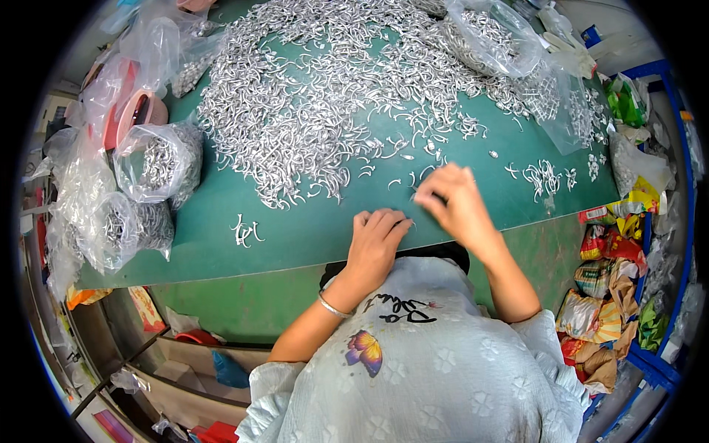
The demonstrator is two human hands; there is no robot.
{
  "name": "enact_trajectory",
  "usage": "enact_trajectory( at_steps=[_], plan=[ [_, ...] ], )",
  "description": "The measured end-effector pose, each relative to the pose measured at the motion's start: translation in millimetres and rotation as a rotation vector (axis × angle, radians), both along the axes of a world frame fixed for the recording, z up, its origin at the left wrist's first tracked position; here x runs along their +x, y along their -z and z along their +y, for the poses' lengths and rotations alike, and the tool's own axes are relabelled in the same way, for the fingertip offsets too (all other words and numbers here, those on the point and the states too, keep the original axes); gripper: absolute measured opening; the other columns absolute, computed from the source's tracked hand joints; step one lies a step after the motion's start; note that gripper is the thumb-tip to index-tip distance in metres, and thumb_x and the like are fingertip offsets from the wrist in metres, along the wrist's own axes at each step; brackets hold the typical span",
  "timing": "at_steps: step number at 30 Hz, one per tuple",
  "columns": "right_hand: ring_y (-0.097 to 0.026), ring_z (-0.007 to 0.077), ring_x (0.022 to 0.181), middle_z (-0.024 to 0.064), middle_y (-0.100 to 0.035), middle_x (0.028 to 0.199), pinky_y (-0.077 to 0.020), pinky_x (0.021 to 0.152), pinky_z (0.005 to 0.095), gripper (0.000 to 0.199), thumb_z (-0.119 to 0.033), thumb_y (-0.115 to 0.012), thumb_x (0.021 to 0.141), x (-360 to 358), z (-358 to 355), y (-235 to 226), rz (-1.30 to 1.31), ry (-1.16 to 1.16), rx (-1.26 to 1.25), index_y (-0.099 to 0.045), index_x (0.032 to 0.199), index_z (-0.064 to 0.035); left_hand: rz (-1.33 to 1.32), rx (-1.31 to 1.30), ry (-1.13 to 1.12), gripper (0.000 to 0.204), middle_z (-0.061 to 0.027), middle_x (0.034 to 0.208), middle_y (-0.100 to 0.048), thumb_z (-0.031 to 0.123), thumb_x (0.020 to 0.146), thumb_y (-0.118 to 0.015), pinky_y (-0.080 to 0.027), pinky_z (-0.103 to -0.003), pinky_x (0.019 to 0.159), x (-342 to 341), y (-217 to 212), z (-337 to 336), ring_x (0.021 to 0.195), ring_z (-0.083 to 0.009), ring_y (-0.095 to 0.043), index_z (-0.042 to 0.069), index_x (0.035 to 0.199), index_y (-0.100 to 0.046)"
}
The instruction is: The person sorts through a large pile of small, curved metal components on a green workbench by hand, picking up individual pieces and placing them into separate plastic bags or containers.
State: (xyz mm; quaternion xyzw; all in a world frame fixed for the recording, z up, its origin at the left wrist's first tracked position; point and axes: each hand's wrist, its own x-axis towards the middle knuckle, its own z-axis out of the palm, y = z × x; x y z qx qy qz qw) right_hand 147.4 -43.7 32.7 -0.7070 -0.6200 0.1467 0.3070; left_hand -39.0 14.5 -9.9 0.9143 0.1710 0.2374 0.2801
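A large heap of small curved silvery metal pieces (295, 111) is spread over the green table (317, 232). At the table's front edge, my left hand (377, 240) rests with its fingers bent and close together; what lies under the fingertips is hidden. My right hand (459, 205) is just to its right and slightly farther in, thumb and fingers pinched and a little blurred, so anything in them cannot be made out. A few loose silvery pieces lie just beyond both hands. A small group of pieces (245, 231) lies at left, another cluster (543, 177) at right.
Clear plastic bags of silvery pieces (159, 159) stand along the left edge, by a pink basket (146, 111). Another open bag (493, 37) is at the back right. Colourful packages (591, 310) fill a blue-framed rack at right. Drawers (192, 369) are below left.
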Motion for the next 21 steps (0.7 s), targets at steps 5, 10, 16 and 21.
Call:
enact_trajectory(
  at_steps=[5,10,16,21],
  plan=[
    [-0.057,0.0285,0.081,0.0087,-0.064,0.082,-0.0428,0.075,0.0384,0.005,-0.006,-0.068,0.079,-1,-2,9,0.167,-0.057,0.037,-0.068,0.083,-0.0032,-0.096,-0.044,-0.014,0.029,-0.0056,0.107,-0.059,0.003,0.078,-0.066,-0.038,-0.038,0.082,-2,1,0,0.101,-0.0243,-0.056,0.007,0.107,-0.064],
    [-0.057,0.0292,0.081,0.0088,-0.064,0.084,-0.0425,0.075,0.0395,0.006,-0.004,-0.068,0.078,12,17,2,-0.268,0.067,0.078,-0.067,0.084,-0.0032,0.041,0.122,0.042,0.035,-0.0072,0.113,-0.058,0.004,0.077,-0.068,-0.038,-0.038,0.084,10,-17,6,0.105,-0.0264,-0.055,0.007,0.111,-0.062],
    [-0.057,0.0298,0.082,0.0099,-0.063,0.083,-0.0407,0.075,0.0423,0.008,-0.007,-0.070,0.078,59,-12,2,-0.238,0.328,0.146,-0.064,0.082,-0.0032,-0.005,0.013,0.035,0.030,-0.0060,0.104,-0.059,0.004,0.078,-0.068,-0.038,-0.038,0.081,3,1,1,0.098,-0.0242,-0.056,0.005,0.107,-0.064],
    [-0.057,0.0309,0.084,0.0111,-0.064,0.085,-0.0407,0.075,0.0427,0.009,-0.008,-0.070,0.078,98,-60,6,-0.550,0.659,-0.163,-0.064,0.083,-0.0026,-0.058,-0.046,-0.013,0.026,-0.0051,0.099,-0.059,0.004,0.077,-0.070,-0.037,-0.037,0.079,5,-1,-1,0.093,-0.0230,-0.056,0.005,0.103,-0.065]
  ],
)
